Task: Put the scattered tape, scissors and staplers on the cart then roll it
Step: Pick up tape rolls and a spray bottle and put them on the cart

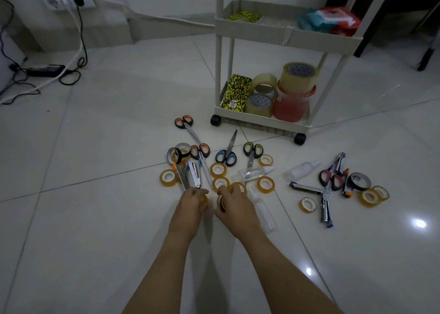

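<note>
Small amber tape rolls (218,169), several scissors (226,155) and opened staplers (194,174) lie scattered on the white tiled floor in front of a white wheeled cart (259,118). My left hand (194,203) is closed over a small amber tape roll, just below the staplers. My right hand (232,203) grips another tape roll close beside it, with more rolls touching its fingers. A second cluster of scissors, staplers (323,199) and tape rolls (369,197) lies to the right. The cart's bottom shelf holds big tape rolls (298,75).
Clear plastic bottles (254,172) lie among the items, one partly under my right wrist. A yellow-black box (235,92) sits on the cart's lower shelf; packets (331,20) on the upper one. Cables and a power adapter (44,70) trail at far left. Dark furniture legs (426,58) stand at far right.
</note>
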